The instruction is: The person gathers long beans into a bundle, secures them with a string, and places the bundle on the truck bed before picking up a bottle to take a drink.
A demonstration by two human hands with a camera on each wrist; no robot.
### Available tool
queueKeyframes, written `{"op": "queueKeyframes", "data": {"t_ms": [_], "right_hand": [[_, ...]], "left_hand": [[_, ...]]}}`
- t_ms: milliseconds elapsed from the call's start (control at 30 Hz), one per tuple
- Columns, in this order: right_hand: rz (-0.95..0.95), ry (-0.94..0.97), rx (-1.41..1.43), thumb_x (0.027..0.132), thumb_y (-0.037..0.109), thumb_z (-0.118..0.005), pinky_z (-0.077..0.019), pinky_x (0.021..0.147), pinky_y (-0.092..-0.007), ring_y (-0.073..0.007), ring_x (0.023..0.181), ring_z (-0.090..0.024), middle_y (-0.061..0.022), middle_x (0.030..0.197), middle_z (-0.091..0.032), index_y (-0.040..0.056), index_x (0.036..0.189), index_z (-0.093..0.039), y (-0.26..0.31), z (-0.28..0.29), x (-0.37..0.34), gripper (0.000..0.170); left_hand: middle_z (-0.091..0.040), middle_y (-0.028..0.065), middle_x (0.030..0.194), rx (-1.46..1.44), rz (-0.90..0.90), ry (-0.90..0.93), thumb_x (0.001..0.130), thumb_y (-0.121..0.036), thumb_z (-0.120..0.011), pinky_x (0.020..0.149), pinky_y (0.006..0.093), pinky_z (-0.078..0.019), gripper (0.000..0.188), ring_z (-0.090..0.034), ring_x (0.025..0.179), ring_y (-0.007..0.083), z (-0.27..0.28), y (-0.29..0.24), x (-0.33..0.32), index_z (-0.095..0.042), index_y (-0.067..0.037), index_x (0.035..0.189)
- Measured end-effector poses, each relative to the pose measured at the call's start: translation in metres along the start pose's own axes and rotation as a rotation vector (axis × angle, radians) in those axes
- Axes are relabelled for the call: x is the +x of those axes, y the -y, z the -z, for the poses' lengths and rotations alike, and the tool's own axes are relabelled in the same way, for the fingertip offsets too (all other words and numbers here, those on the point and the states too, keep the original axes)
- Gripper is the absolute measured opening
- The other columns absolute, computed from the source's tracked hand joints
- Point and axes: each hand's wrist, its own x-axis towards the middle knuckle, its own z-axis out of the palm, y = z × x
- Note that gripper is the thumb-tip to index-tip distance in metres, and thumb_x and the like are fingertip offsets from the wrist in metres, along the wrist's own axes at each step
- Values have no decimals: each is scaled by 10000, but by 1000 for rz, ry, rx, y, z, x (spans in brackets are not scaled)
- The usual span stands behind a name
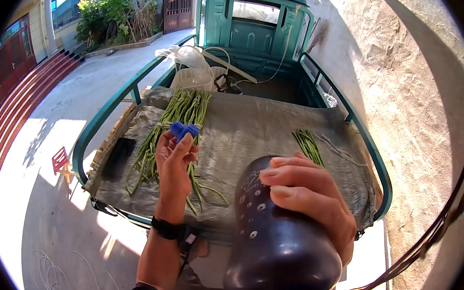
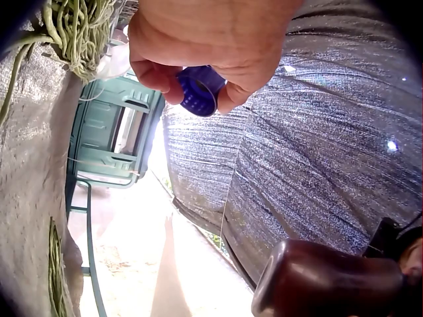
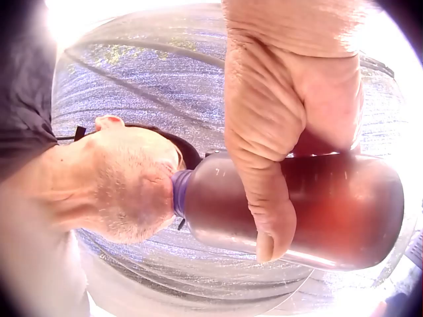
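My right hand [image 1: 315,198] grips a large dark bottle [image 1: 284,247], raised and tilted close to the head camera. In the right wrist view the thumb and palm of the right hand [image 3: 277,145] wrap the reddish-brown bottle [image 3: 330,211], and its purple neck [image 3: 180,193] is at the person's mouth. Between the fingertips and thumb of my left hand [image 1: 175,159] is a blue cap [image 1: 184,131], above the bundled green beans [image 1: 183,108]. The left wrist view shows the cap [image 2: 200,92] hollow side outward, pinched by the left hand [image 2: 211,39].
A grey cloth [image 1: 244,124] covers the rear of a green truck bed with side rails [image 1: 370,150]. A smaller bean bunch [image 1: 308,145] lies right, a dark flat object [image 1: 118,158] left. White buckets [image 1: 193,80] stand beyond. A small red stool [image 1: 61,160] is on the ground.
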Motion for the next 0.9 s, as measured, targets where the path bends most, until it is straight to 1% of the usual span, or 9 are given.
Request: {"op": "queueKeyframes", "data": {"t_ms": [333,533,667,833,900], "right_hand": [[-32,-67,-23,843,115,-784,-426,1159,-498,-318,1207,-690,-109,1193,-738,126,1163,-739,3,-3,1,324],[-75,-127,-13,852,126,-767,-420,1166,-485,-305,1207,-692,-97,1182,-746,141,1137,-746,10,-7,0,286],[-66,-131,-36,856,138,-760,-425,1161,-490,-301,1201,-696,-90,1175,-751,148,1124,-750,8,-7,-1,268],[-89,-38,-121,857,144,-761,-434,1150,-505,-300,1191,-700,-84,1163,-755,157,1115,-753,21,8,10,259],[-63,-40,-130,858,145,-762,-437,1146,-510,-302,1190,-700,-85,1161,-755,158,1115,-751,20,8,10,258]], "left_hand": [[-662,1,991,-19,-19,17,967,-184,-777,665,247,-513,359,-667,779,109,0,-1,0,-565,-100,1245],[-665,2,992,-22,-20,22,968,-193,-780,670,249,-510,370,-672,785,109,2,1,0,-561,-104,1253],[-667,-1,982,-24,-18,16,965,-187,-784,666,246,-516,376,-674,779,108,2,1,0,-562,-104,1256],[-668,-3,977,-31,-18,15,959,-176,-789,664,244,-519,380,-674,771,107,1,2,0,-562,-103,1256],[-668,-4,980,-32,-18,17,960,-178,-788,668,243,-518,377,-675,775,107,1,2,0,-562,-103,1252]]}}
